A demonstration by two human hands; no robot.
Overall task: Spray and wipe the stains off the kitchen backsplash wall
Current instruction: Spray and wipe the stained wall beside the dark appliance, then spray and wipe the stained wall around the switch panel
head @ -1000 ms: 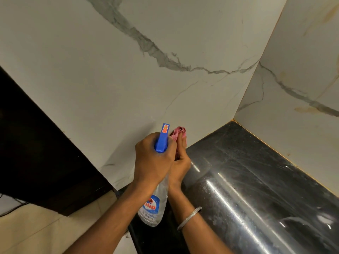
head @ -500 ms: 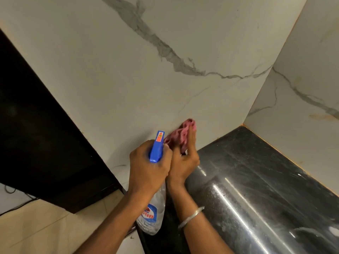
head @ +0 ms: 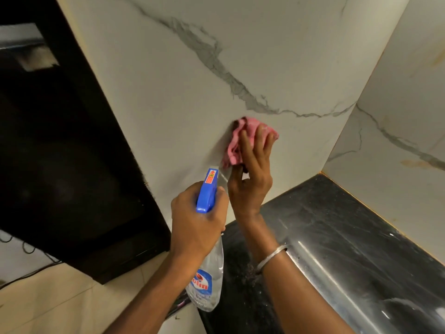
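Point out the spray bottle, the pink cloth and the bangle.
spray bottle (head: 206, 189): head view, blue trigger head.
pink cloth (head: 234, 147): head view, bunched folds on its left side.
bangle (head: 272, 256): head view, silver band across the wrist.

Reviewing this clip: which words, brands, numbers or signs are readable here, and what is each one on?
"olin": on the blue label of the bottle; the start of the word is out of sight.
Small print under that label: too blurred to read.
Red sticker on the spray head: print too blurred to read.
No other text is visible.
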